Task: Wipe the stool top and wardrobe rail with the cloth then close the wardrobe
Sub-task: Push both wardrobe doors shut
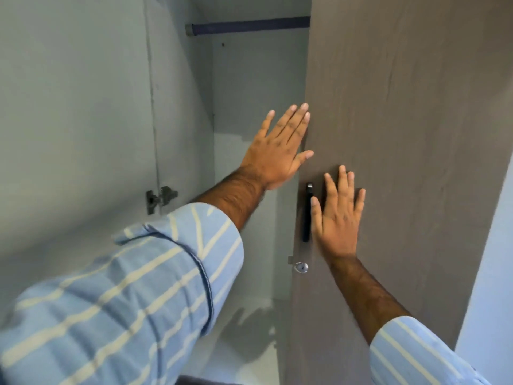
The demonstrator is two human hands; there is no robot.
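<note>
The wardrobe's brown door point(402, 134) fills the right half of the head view and stands partly ajar. My right hand point(337, 215) lies flat on its face, fingers spread, beside the black handle point(307, 212). My left hand point(280, 147) is flat and spread too, with its fingertips at the door's free edge. Neither hand holds anything. High inside the grey-white wardrobe runs the dark blue rail point(249, 25). No cloth or stool is in view.
The other door point(75, 120) hangs open on the left, with a metal hinge point(161, 198) on its inner side. A round lock point(301, 267) sits below the handle. A pale wall point(491, 259) borders the wardrobe at right. The wardrobe's white floor point(244, 343) shows below.
</note>
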